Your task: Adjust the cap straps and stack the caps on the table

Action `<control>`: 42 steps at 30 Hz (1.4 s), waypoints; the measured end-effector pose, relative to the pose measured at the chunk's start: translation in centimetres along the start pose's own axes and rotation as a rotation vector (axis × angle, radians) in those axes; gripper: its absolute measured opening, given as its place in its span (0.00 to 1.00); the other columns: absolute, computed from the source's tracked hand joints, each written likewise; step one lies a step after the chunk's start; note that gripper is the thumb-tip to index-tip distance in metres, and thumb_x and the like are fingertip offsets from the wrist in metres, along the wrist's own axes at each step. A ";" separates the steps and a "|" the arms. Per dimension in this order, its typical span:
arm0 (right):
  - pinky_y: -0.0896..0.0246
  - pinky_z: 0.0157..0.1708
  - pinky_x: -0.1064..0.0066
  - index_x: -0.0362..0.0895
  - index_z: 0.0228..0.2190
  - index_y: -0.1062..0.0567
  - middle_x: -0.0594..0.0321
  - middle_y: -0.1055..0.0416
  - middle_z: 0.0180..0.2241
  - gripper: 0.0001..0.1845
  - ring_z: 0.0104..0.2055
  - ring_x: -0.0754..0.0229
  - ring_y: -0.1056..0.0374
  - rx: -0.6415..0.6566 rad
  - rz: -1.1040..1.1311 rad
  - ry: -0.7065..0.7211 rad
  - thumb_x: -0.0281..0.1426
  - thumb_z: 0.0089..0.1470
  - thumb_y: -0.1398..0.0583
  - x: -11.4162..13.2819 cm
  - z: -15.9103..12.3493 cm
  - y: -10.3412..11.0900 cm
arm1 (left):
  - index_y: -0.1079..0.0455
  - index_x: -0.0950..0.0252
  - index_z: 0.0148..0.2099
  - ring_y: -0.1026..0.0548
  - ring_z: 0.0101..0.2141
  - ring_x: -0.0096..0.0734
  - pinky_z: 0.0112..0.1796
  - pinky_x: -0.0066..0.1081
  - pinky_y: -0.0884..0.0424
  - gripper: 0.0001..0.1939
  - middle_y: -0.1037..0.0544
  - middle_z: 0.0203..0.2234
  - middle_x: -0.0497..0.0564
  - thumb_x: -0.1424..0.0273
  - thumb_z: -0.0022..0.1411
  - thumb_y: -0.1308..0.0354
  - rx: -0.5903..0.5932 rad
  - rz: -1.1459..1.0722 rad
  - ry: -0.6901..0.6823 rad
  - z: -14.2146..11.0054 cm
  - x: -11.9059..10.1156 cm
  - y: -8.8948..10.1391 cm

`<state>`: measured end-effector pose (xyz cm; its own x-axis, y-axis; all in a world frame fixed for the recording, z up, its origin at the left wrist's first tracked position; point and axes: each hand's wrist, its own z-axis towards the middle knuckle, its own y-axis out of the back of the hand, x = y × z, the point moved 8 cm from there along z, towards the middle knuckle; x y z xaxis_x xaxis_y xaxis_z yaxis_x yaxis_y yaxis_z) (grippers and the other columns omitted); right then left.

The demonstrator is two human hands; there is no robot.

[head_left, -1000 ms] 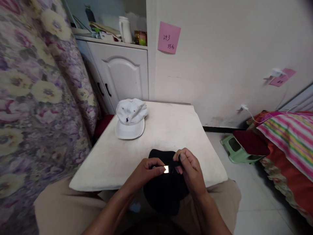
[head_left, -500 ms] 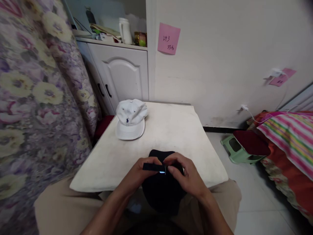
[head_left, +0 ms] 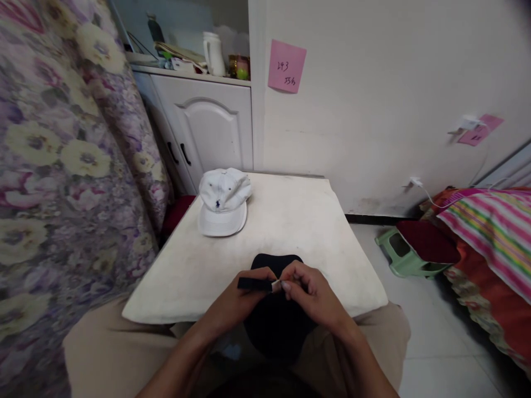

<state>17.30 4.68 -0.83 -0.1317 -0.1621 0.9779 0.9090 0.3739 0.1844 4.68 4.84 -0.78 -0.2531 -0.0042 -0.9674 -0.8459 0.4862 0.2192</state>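
Observation:
A black cap (head_left: pixel 277 326) lies at the near edge of the white table (head_left: pixel 290 221), hanging over onto my lap. My left hand (head_left: pixel 238 301) is closed on the cap's black strap (head_left: pixel 252 284), which sticks out to the left. My right hand (head_left: pixel 312 296) is closed in a pinch at the small shiny buckle (head_left: pixel 275 286) on the strap's end, right against my left fingers. A white cap (head_left: pixel 223 200) with a small dark logo rests on the far left part of the table, away from both hands.
A flowered curtain (head_left: pixel 62 166) hangs at the left. A white cabinet (head_left: pixel 207 127) with a jug (head_left: pixel 212 52) stands behind the table. A pink note (head_left: pixel 286 66) is on the wall. A green stool (head_left: pixel 400 251) and a striped bed cover (head_left: pixel 489 232) are at the right.
My hands have come closer together at the buckle. The strap now pokes out to the left from my left hand, and the bright glint on the buckle has faded.

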 end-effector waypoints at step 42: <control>0.36 0.48 0.65 0.47 0.53 0.26 0.54 0.22 0.45 0.36 0.48 0.52 0.28 -0.188 0.621 -0.143 0.49 0.46 0.30 -8.1 -4.6 5.8 | 0.26 0.66 0.32 0.32 0.25 0.26 0.28 0.24 0.38 0.11 0.25 0.24 0.46 0.65 0.53 0.30 -0.243 -0.620 -0.196 1.8 -0.5 3.5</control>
<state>25.43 3.98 -8.13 0.3991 0.1601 0.9028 0.8849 0.1908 -0.4250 2.70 8.12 0.24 0.3810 -0.0490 -0.9233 -0.8938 0.2358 -0.3814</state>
